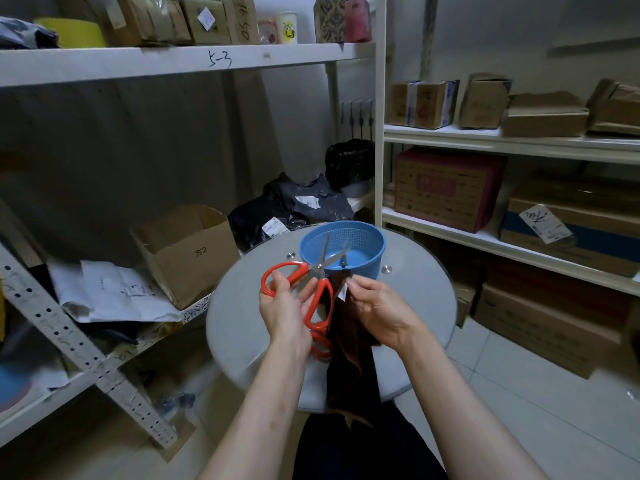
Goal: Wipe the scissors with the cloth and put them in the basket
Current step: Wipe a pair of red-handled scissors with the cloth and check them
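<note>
In the head view, our left hand (285,308) grips the orange handles of the scissors (320,270), holding them above the round table (239,317), just near of the blue basket (375,237). Our right hand (379,306) pinches the dark cloth (348,337) close to its white tag (343,292), right beside the pivot; the rest of the cloth hangs over the table's near edge. The blades are spread in a V, tips pointing far, over the basket's near rim. The handles splay left and near, so the long axis runs roughly near to far. We judge the open edges to be the main risk: drawing the cloth along them this way could snag the fabric or nick our right fingertips. A loose hold on the handles could also let the scissors drop.
</note>
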